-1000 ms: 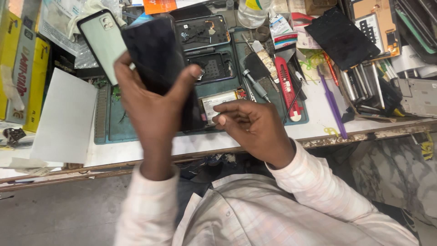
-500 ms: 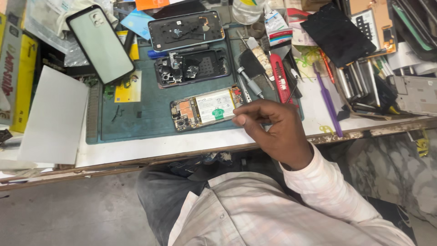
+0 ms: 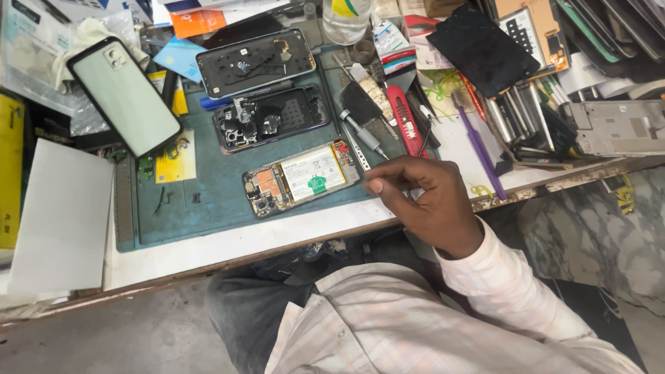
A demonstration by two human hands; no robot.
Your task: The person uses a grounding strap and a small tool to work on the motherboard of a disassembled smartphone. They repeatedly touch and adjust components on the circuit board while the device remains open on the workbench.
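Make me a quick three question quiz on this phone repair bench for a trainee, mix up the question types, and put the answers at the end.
1. True or false: the right hand rests on the red utility knife.
2. Multiple choice: the opened phone with the white battery lies on A) the blue-green mat, B) the white sheet, C) the person's lap.
3. Fill in: the pale green phone back lies toward the bench's ____ side in the head view.

Key: 1 false, the hand is nearer the bench edge, beside the opened phone; 2 A; 3 left.
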